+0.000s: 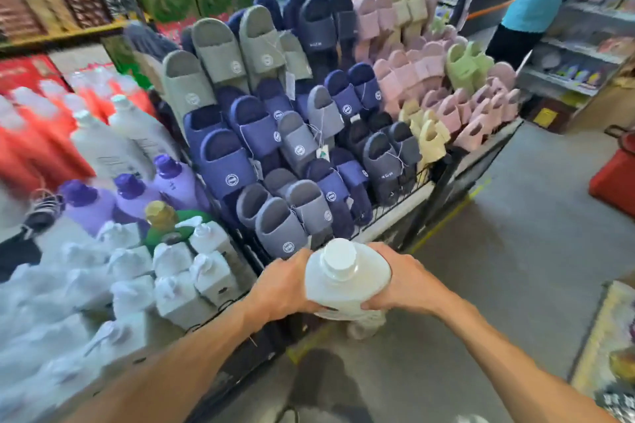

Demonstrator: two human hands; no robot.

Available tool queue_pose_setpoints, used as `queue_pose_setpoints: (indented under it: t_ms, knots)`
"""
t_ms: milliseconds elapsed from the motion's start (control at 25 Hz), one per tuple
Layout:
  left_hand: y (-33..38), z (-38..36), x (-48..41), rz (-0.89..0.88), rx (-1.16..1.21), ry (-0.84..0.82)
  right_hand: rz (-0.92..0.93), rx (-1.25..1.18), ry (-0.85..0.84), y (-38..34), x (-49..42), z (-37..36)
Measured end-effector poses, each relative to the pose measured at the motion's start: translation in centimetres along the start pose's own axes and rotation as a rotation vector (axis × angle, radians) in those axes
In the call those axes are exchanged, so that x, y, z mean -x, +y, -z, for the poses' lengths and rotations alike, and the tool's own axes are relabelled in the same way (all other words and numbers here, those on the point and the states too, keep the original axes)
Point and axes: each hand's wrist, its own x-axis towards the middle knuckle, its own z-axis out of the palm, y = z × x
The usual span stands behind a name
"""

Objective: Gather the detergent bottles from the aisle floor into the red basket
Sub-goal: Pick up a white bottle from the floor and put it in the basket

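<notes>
I hold a white detergent bottle (347, 280) with a white screw cap upright in front of me, above the aisle floor. My left hand (283, 287) grips its left side and my right hand (407, 280) grips its right side, fingers curled under its base. Below the bottle a second pale bottle (366, 328) shows partly, blurred. The red basket (615, 178) stands on the floor at the far right edge, cut off by the frame, well away from my hands.
A wire rack of slippers (309, 134) stands straight ahead. To the left is a display of white, purple and red bottles (137, 251). A person in a blue shirt (539, 0) stands at the shelves back right. Grey floor (515, 268) lies open toward the basket.
</notes>
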Motion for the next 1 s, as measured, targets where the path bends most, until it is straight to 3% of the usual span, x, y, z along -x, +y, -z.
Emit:
queue_pose_setpoints:
  t_ms: [200,360,640,1000]
  knots:
    - [-2.5,3.0,11.8,0.296,0.095,0.176,0.291,0.152,-0.192,-8.6,-2.4,-2.7]
    - [-5.7,3.5,23.8,0.57,0.163,0.261,0.51,0.272,-0.363,-18.3,-3.1,-9.2]
    - [-11.2,3.8,51.9,0.969,0.167,0.464,0.869,0.29,-0.7,-38.1,3.8,-29.2]
    - [-12.1,3.0,78.5,1.376,0.141,0.608,1.164,0.262,-1.028,-55.6,15.5,-50.8]
